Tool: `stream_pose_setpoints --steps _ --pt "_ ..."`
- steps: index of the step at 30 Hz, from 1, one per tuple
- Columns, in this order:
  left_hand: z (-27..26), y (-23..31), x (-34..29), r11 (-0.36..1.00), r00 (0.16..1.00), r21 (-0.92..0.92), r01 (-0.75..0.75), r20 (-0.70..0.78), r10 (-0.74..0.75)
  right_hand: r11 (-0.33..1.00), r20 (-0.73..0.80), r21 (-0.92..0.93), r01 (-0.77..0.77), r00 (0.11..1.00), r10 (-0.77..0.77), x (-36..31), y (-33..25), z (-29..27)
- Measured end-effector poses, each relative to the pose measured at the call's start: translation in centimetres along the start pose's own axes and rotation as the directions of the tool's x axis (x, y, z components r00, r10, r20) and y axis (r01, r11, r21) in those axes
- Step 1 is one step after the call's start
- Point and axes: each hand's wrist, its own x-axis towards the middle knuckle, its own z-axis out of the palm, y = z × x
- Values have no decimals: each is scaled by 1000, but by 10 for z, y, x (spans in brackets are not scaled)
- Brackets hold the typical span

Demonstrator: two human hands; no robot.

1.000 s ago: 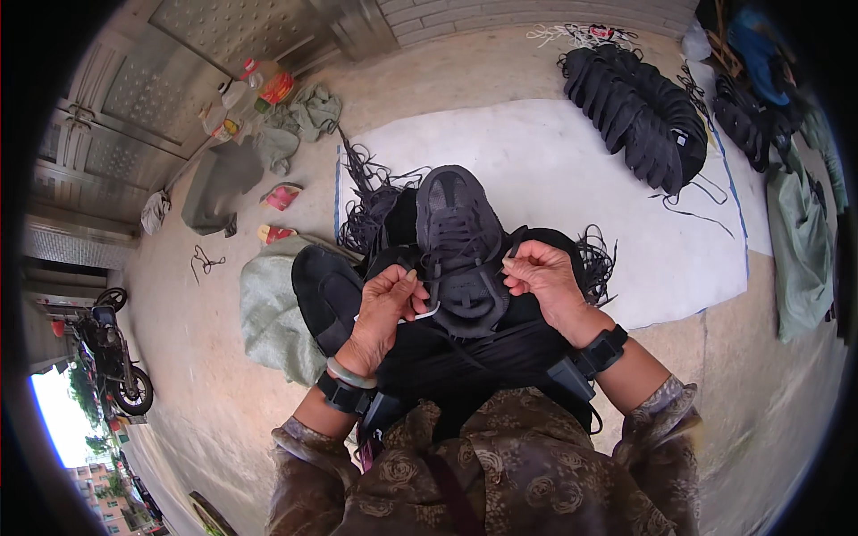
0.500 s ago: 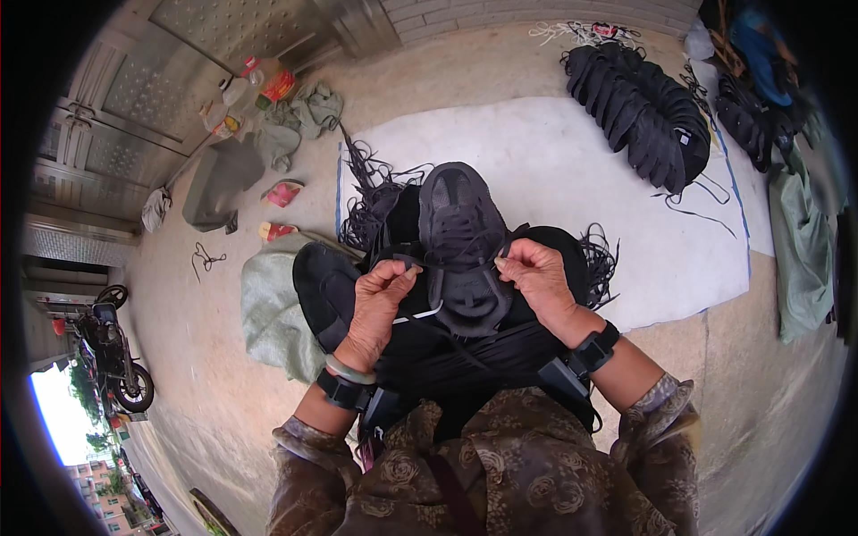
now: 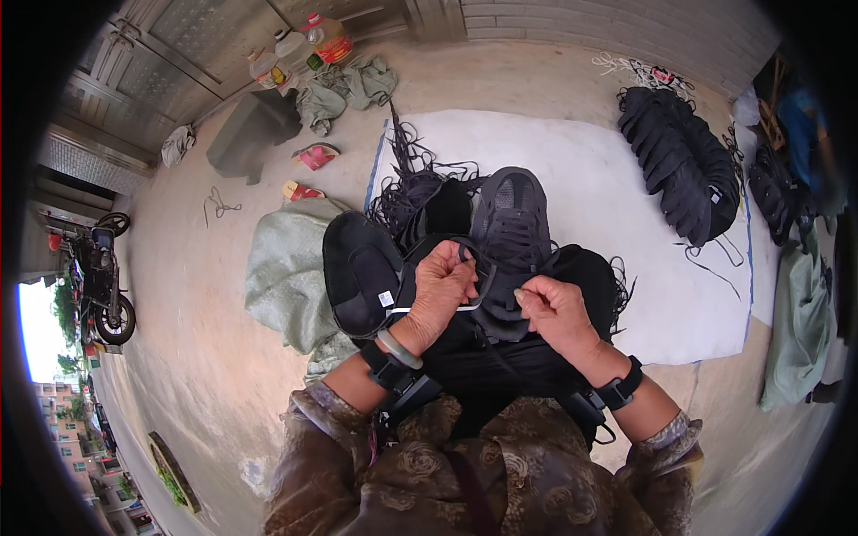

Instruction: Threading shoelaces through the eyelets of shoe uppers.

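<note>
L hand [image 3: 444, 284] and R hand [image 3: 561, 314] apart, approx. ctr. of frame. L hand pinches black lace [image 3: 463, 253]; R hand has fingertips at R edge of black shoe [image 3: 513, 234], I can't tell if gripping. Black shoe sits ctr., toe toward top of frame. White sheet [image 3: 666, 299] beyond; black shoe parts [image 3: 675, 165] in overlapping row, upper R.

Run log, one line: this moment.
dark shoe: toe pointing away | left hand: pinching dark lace | right hand: at shoe opening, grip unclear | stacked black pieces: right, over white sheet
</note>
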Motion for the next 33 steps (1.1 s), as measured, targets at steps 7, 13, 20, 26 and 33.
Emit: stream_pose_setpoints --steps 7,13,20,26,33 --pt "0 -1 2 991 991 77 -107 -78 113 878 220 233 -417 903 370 20 -12 29" --pt "-2 -8 2 980 985 127 -150 -63 159 858 157 281 -429 903 400 24 -5 43" --pt "-7 -16 1 969 979 146 -202 -7 205 856 83 341 -388 920 384 25 -4 47" --pt "-7 -21 1 934 962 236 -269 22 272 873 20 372 -315 943 331 22 -1 51" --pt "0 -26 15 877 938 347 -333 25 347 908 -51 360 -216 967 250 22 0 53"
